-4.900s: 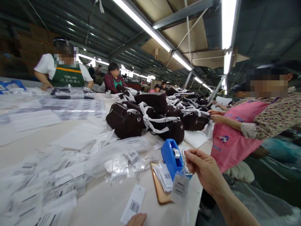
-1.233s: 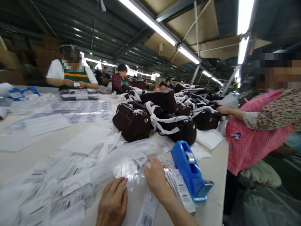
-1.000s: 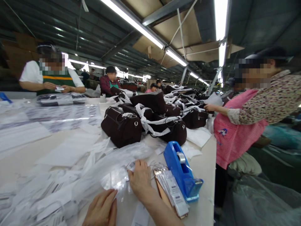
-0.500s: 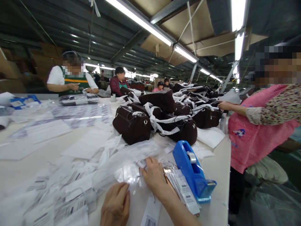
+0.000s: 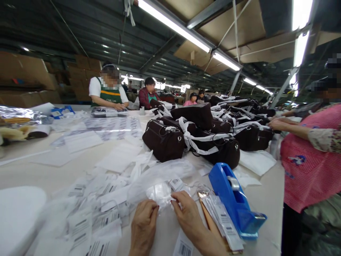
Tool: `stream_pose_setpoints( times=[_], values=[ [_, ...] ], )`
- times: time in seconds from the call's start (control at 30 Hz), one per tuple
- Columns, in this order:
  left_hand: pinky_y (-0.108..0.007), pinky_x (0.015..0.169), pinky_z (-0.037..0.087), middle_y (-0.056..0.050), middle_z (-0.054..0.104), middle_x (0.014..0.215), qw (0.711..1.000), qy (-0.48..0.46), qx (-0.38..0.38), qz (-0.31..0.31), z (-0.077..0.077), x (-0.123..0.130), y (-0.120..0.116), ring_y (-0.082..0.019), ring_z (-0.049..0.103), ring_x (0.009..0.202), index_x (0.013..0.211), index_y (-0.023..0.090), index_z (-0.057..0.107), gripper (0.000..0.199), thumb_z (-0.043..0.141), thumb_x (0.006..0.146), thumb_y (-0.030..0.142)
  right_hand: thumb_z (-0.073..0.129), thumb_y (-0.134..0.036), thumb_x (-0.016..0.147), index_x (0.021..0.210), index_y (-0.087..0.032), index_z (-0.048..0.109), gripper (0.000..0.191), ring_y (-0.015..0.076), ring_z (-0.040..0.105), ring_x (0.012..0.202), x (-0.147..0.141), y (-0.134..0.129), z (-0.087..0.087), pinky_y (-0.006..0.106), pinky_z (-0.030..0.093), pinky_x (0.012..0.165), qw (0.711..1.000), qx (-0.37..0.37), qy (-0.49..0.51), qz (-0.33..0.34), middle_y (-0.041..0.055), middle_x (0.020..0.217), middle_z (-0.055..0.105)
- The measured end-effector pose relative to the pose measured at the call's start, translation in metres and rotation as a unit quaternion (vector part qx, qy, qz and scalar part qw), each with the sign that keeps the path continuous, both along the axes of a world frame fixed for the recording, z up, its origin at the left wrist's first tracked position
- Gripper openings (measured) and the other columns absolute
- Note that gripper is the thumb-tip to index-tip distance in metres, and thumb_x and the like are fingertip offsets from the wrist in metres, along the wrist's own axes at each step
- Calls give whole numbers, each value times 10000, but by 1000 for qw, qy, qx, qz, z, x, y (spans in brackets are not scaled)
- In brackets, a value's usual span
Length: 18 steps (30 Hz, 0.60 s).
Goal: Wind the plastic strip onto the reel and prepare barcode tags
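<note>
Near the front of the table, my left hand (image 5: 144, 222) is closed, its fingertips pinching the edge of a clear plastic bag (image 5: 160, 193). My right hand (image 5: 188, 217) is at the bag's right side, thumb and index finger apart, the fingertips by the plastic. A small barcode label (image 5: 176, 183) lies just beyond my right fingers. Under my right wrist a white barcode tag (image 5: 183, 246) shows in part. To the right are a bundle of bagged tags (image 5: 225, 217) and a blue tape dispenser (image 5: 234, 199).
Dark brown bags (image 5: 163, 140) with white wrapped straps are piled beyond my hands. Bagged barcode labels (image 5: 80, 227) and white sheets (image 5: 117, 156) cover the left side. A person in a pink apron (image 5: 311, 156) stands at right; others work across the table (image 5: 271, 199).
The view has swung left, so the scene sits further right. My right hand has drawn back from the label, its thumb and index finger apart. My left hand now pinches the clear bag's edge.
</note>
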<state>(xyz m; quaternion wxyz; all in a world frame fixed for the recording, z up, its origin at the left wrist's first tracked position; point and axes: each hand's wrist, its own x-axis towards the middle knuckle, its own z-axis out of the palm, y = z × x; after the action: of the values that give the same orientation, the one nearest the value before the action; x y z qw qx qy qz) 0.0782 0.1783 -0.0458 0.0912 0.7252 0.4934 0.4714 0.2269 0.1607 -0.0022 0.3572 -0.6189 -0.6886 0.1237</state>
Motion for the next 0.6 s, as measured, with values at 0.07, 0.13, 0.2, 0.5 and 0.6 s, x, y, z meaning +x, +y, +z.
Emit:
stream_pose_setpoints(
  times=[0.07, 0.13, 0.2, 0.5, 0.6],
  values=[
    [-320, 653, 514, -33, 644, 683, 999, -38, -15, -7, 4, -2, 0, -196, 616, 709, 642, 207, 566, 174, 483, 787, 253, 461, -17, 717, 935, -156, 614, 301, 202, 577, 921, 4, -7, 2, 342, 461, 823, 1000, 8, 17, 10, 99, 947, 642],
    [-326, 640, 512, -43, 641, 697, 997, -67, -35, -18, 9, -3, -3, -203, 612, 713, 604, 205, 557, 185, 510, 770, 272, 507, -4, 655, 1017, -182, 592, 413, 216, 535, 1024, 6, -13, 7, 382, 422, 903, 999, 14, 38, 31, 95, 1054, 621],
    [-332, 665, 505, -54, 645, 739, 994, -84, -59, -43, 17, -2, -6, -208, 611, 748, 591, 201, 562, 169, 538, 748, 259, 575, -29, 614, 1080, -213, 570, 501, 236, 492, 1091, 8, -19, 15, 421, 379, 950, 995, 6, 70, 64, 84, 1122, 601],
    [-276, 661, 456, -6, 662, 691, 943, -144, -225, -198, 58, 13, -34, -178, 598, 691, 739, 196, 606, 62, 612, 696, 242, 624, -231, 743, 679, -215, 714, 112, 174, 596, 726, 18, -43, 49, 305, 411, 728, 944, -77, 299, 116, 9, 701, 693],
    [-280, 702, 416, -5, 665, 738, 880, -267, -319, -228, 57, 26, -46, -182, 576, 732, 827, 189, 615, 255, 692, 591, 250, 737, -215, 594, 556, -187, 668, 84, 139, 550, 586, 18, -54, 43, 258, 398, 609, 858, -128, 496, 44, -27, 560, 642]
  ],
)
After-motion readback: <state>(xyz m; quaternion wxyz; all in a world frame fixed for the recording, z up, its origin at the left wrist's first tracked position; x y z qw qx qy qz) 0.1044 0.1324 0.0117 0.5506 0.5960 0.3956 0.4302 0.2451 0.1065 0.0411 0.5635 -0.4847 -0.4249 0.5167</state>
